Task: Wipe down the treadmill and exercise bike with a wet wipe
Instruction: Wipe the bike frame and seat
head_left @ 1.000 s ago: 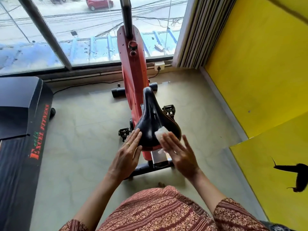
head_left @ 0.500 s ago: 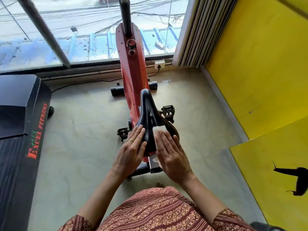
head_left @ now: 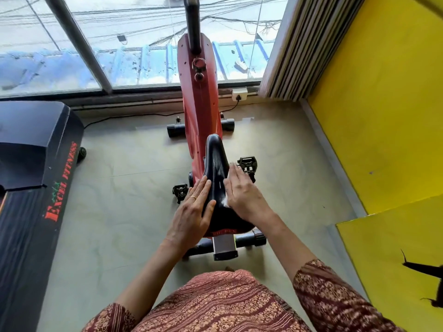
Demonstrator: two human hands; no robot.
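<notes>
At centre, on the bike seat | right hand flat, fingers straight, pressing wet wipe onto its 3 o'clock flank | left hand flat, empty, steadying at 9 o'clock | cloth looks limp, light, slippery: palm pressure suits it | treadmill far out at 9 o'clock.

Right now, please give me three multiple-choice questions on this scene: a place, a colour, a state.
1. The treadmill stands on which side of the bike? A left B right C behind the person
2. The bike frame is: A blue B red C green
3. The right hand: A hangs idle B grips a pedal C presses the wipe on the saddle

1 A: it fills the left edge of view.
2 B: the frame is plainly red.
3 C: flat fingers cover the white wipe on the black saddle.
</notes>
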